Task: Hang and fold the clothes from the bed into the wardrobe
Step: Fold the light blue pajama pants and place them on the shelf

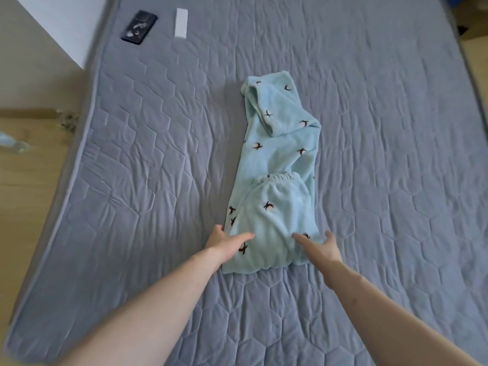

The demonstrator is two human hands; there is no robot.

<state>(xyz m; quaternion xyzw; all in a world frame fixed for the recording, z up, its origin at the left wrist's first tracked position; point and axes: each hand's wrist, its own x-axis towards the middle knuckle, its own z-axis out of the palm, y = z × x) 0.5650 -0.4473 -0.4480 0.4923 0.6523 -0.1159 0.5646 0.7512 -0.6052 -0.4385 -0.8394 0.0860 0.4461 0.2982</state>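
Observation:
A pair of light blue fleece trousers (pixel 277 165) with small dark bird marks lies lengthwise in the middle of the grey quilted bed (pixel 158 154). The elastic waist part is folded over toward me, on top of the legs. My left hand (pixel 227 245) rests on the near left corner of the fold, fingers straight and thumb on the fabric. At the near right side my right hand (pixel 320 249) touches the fold with its fingers stretched out. Neither hand grips the cloth.
A black phone (pixel 139 27) and a white oblong object (pixel 181 22) lie at the bed's far left. A white wall or cabinet (pixel 60 25) stands past the left edge, with wooden floor (pixel 23 196) beside it. Floor also shows at the far right.

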